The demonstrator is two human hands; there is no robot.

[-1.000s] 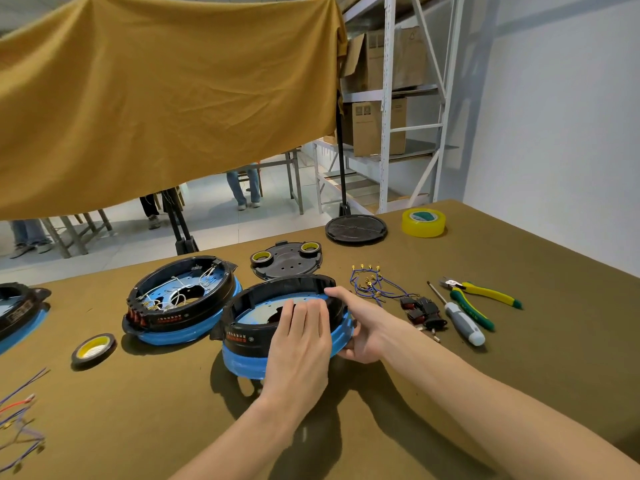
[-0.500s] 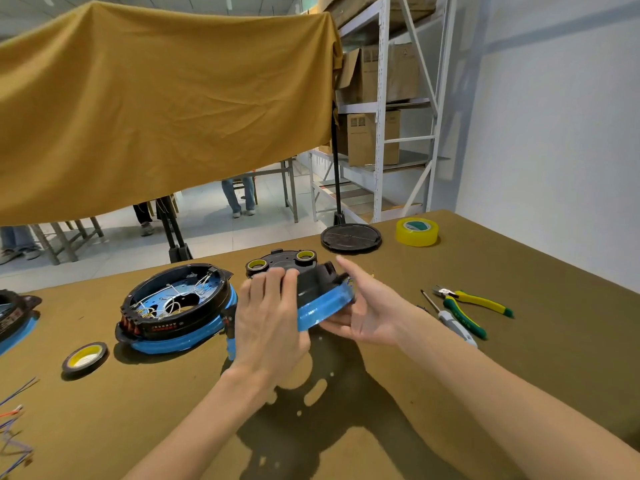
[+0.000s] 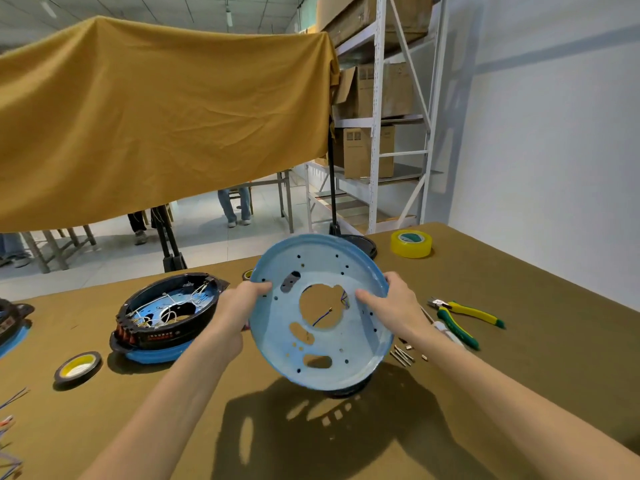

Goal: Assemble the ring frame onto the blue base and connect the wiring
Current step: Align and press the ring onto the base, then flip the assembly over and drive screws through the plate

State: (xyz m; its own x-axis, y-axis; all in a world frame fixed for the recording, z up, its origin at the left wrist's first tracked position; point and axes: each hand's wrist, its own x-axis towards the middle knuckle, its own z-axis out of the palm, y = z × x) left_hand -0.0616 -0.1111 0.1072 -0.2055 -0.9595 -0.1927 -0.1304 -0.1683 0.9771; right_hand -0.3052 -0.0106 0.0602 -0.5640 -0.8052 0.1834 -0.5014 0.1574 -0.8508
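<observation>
I hold the blue base [image 3: 332, 355] tipped up on edge above the table, its perforated underside facing me. My left hand [image 3: 239, 306] grips its left rim and my right hand [image 3: 391, 306] grips its right rim. The black ring frame [image 3: 343, 391] is mostly hidden behind the base; only a dark sliver shows at the bottom edge. A thin blue wire [image 3: 322, 318] shows through the base's central hole.
A second black ring on a blue base with wiring [image 3: 166, 317] sits at left. Dark tape roll [image 3: 78, 368] at front left, yellow tape roll [image 3: 411, 243] at far right. Green-yellow pliers [image 3: 464, 311], a screwdriver and small metal pins [image 3: 403, 355] lie at right. Loose wires [image 3: 10, 427] lie at the left edge.
Both hands lifted the base with its ring off the table and turned it over, so the underside now faces me. My view also tilted upward.
</observation>
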